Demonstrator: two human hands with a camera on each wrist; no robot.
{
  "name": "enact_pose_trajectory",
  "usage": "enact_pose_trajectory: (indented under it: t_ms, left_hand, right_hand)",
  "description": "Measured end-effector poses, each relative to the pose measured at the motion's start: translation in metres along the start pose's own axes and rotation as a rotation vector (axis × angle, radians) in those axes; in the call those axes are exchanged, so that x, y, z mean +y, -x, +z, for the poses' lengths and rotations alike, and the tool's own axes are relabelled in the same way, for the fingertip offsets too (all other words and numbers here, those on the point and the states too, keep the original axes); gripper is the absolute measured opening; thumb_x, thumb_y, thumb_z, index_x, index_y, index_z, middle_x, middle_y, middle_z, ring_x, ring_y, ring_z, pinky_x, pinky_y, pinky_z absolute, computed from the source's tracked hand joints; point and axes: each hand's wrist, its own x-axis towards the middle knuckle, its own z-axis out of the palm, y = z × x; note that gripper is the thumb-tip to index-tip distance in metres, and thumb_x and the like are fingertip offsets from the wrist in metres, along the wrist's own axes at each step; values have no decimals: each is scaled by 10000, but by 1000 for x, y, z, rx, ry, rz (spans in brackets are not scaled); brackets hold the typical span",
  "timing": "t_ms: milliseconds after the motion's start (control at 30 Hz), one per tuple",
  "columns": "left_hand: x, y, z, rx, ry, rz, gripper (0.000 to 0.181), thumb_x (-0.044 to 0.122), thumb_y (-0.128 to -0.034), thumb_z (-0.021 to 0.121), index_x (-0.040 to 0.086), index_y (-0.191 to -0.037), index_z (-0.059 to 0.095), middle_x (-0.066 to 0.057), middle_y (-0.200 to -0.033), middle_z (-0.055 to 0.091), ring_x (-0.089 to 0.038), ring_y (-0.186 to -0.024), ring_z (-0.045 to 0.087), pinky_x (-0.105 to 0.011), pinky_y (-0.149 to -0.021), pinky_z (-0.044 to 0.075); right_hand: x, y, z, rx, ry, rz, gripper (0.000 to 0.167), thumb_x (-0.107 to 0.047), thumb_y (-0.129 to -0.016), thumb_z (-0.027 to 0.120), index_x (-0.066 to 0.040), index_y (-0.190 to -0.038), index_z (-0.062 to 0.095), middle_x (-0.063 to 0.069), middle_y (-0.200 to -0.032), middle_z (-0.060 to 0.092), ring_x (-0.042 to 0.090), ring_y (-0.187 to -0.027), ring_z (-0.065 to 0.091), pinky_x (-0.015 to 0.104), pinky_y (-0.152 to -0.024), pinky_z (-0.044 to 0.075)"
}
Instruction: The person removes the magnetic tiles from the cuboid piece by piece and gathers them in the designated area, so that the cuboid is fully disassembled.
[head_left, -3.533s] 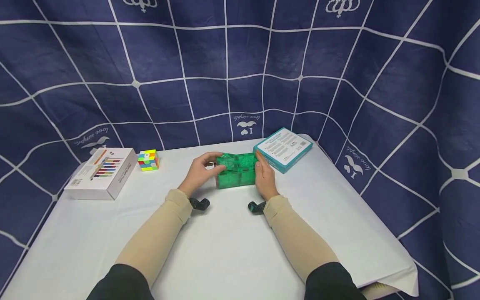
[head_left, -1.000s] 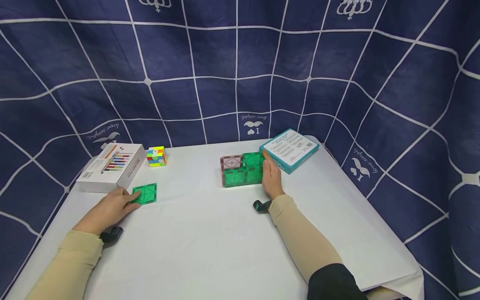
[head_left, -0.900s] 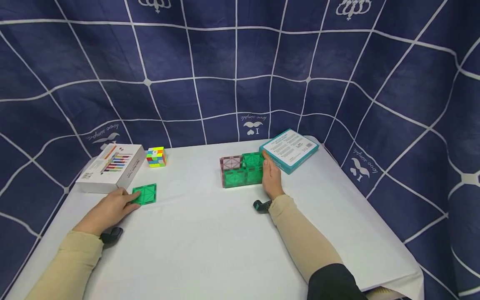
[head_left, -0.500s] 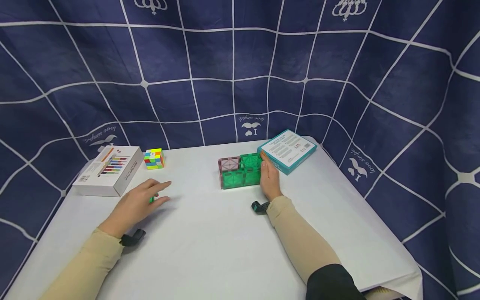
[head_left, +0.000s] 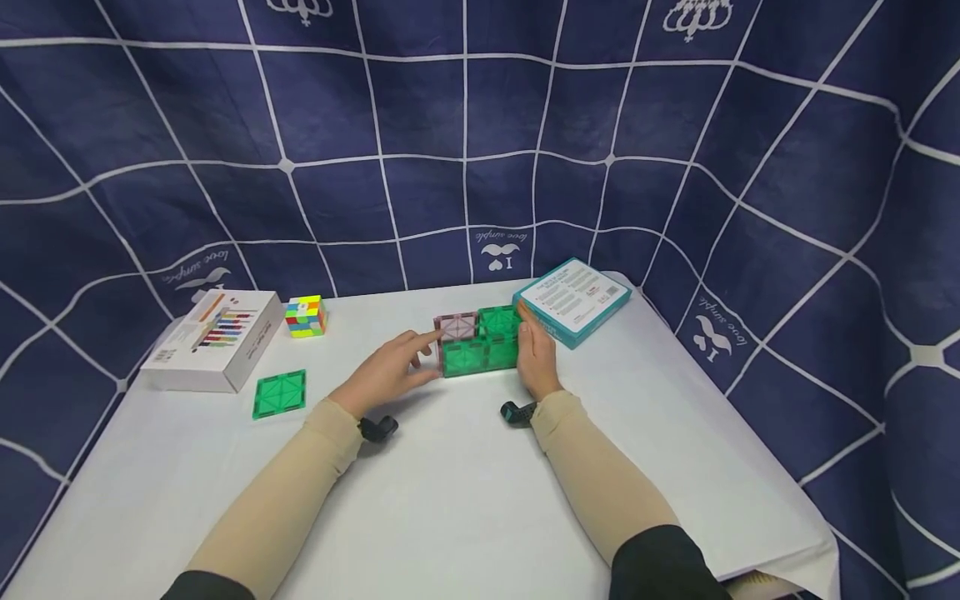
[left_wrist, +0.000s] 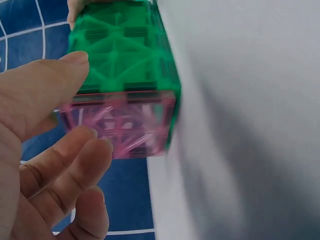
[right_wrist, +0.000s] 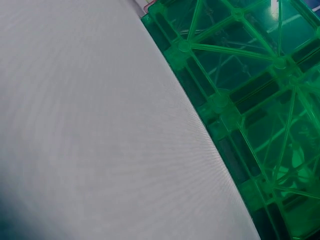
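Note:
A long box built of see-through magnetic tiles, green in front with a pink left end, stands on the white table. A pink square shows at its upper left, beside a green tile on top. My left hand is at the box's left end, index finger at the upper edge. In the left wrist view the thumb lies over the green front and the other fingers bend loosely near the pink end tile. My right hand rests against the right end, fingers extended. A loose green magnetic tile lies flat at left.
A white box with a coloured picture lies at the left, next to a puzzle cube. Behind my right hand lies a teal box with a white label. A blue checked curtain hangs behind the table.
My left hand took a green tile from the box to the left side, let it go there and came back to the box's left end. My right hand stayed at the right end.

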Motion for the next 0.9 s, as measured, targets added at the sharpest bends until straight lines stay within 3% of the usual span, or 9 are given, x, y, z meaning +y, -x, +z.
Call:
enact_pose_trajectory:
  t_ms: [267,533,733,900]
  left_hand:
    - [-9,-9,20,42,151,-48,673,312,-953,764,177,-1543,471,-49,-1216,669,-196,-1020,667,-414,-873,571]
    - [-16,-7,26,62,162,-56,646,330,-967,743,219,-1542,472,-36,-1244,663,-208,-1074,670,-448,-919,565]
    - [-18,-5,27,44,171,-48,665,334,-969,742,226,-1557,450,-32,-1242,675,-209,-1093,672,-464,-947,558]
    - [-21,-4,26,97,192,-70,575,295,-959,758,186,-1477,532,-41,-1217,704,-201,-1037,698,-461,-935,568]
  right_hand:
    - [-1,-1,-1,-1,10,8,475,-225,-1145,300,9,-1536,434,159,-1617,415,370,-1518,348,435,-1262,260]
    - [0,1,1,-9,11,7,477,-236,-1146,300,-8,-1544,432,148,-1617,420,327,-1525,350,424,-1260,266]
    - [1,3,0,-13,2,24,491,-260,-1147,296,1,-1542,429,122,-1626,414,323,-1528,345,406,-1264,259]
    - [0,1,-2,-12,3,16,473,-236,-1146,309,-16,-1546,431,127,-1622,418,347,-1524,347,412,-1265,257]
